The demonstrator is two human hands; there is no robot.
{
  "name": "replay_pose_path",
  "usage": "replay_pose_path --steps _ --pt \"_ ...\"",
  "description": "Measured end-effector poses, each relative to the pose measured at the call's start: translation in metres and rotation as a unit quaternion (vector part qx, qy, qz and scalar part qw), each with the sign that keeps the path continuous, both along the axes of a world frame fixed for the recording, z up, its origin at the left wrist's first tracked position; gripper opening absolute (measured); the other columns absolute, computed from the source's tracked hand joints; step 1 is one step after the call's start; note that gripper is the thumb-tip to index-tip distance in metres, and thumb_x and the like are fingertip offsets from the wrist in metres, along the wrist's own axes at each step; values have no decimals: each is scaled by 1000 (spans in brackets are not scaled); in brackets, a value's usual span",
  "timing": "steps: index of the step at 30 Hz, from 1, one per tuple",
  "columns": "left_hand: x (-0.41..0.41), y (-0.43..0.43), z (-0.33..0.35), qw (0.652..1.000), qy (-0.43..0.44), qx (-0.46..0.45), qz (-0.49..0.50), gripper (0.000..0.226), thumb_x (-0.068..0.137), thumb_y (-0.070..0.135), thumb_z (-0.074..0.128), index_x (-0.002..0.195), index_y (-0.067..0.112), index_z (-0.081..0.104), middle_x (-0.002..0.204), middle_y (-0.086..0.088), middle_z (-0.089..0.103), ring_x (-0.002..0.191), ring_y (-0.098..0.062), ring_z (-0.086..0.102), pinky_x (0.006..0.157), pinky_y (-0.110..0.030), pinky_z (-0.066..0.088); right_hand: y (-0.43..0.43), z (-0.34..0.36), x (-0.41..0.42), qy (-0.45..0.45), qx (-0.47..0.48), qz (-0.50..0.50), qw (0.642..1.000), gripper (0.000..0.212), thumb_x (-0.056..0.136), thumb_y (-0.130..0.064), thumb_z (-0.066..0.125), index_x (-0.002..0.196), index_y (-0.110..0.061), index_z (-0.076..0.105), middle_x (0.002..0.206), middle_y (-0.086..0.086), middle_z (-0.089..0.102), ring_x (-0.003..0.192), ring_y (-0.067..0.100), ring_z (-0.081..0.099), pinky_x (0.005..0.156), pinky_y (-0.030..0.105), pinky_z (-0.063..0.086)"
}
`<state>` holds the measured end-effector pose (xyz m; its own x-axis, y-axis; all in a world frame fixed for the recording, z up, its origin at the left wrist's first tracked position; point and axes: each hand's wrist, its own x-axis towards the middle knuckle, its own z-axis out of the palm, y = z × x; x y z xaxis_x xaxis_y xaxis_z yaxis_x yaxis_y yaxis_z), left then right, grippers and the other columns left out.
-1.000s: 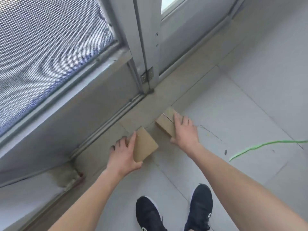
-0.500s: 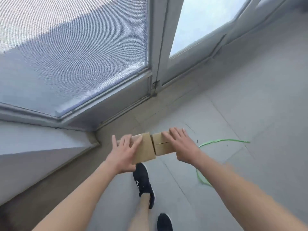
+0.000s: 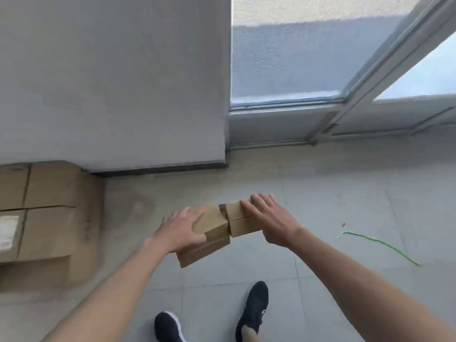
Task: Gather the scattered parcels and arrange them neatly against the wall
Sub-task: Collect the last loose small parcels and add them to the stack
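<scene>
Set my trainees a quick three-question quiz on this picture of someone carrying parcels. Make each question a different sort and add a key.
1. True or false: the two small brown cardboard parcels, left parcel and right parcel, are held one in each hand, by left hand and right hand.
2. Where do the large brown cardboard boxes stand? A. against the grey wall; B. under the window; C. on a table.
3. Fill the gap: the thin cord lying on the tiled floor is ___ in colour.
Key: 1 true; 2 A; 3 green.
</scene>
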<state>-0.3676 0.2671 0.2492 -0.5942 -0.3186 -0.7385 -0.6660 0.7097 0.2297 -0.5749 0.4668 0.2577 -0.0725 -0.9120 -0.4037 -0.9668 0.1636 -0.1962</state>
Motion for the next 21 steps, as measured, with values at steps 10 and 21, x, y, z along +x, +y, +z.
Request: replay_pose_path --steps 10,21 --pt "346 -121 26 948 11 143 283 72 69 55 48 140 49 40 144 9 42 124 -15 43 101 -38 38 -175 9 294 3 -32 159 987 95 63 -4 64 148 -14 23 136 13 42 124 36 40 109 44 35" --pt "611 -214 7 972 -11 50 230 94 66 67 46 150 38 16 155 2 18 140 -29 20 112 -53 22 -296 -25 550 7 59 196 979 95 73 -10 58 154 -18 8 145 7 28 132 31 29 116 42 20"
